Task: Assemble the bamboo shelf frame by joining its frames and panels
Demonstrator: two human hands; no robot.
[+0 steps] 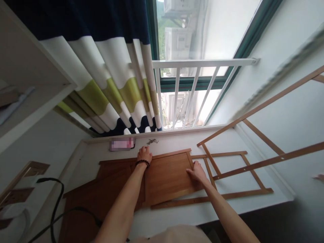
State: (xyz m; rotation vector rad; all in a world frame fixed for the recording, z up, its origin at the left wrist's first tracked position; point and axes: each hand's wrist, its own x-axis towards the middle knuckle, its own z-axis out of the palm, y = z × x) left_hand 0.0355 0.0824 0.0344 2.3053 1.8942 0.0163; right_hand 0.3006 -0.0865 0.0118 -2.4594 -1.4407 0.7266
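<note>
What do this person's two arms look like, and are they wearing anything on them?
The left grip is a bare hand without a glove, with a dark, beaded-looking bracelet around its wrist. The right grip is a bare hand too, with nothing visible on its wrist. No sleeve shows on the left forearm or the right forearm.

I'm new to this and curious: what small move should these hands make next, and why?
Perhaps raise the right edge of the wooden panel slightly: the right hand seems to grip there, the left hand rests at the upper edge, and the panel appears to overlap the flat wooden frame.
</note>
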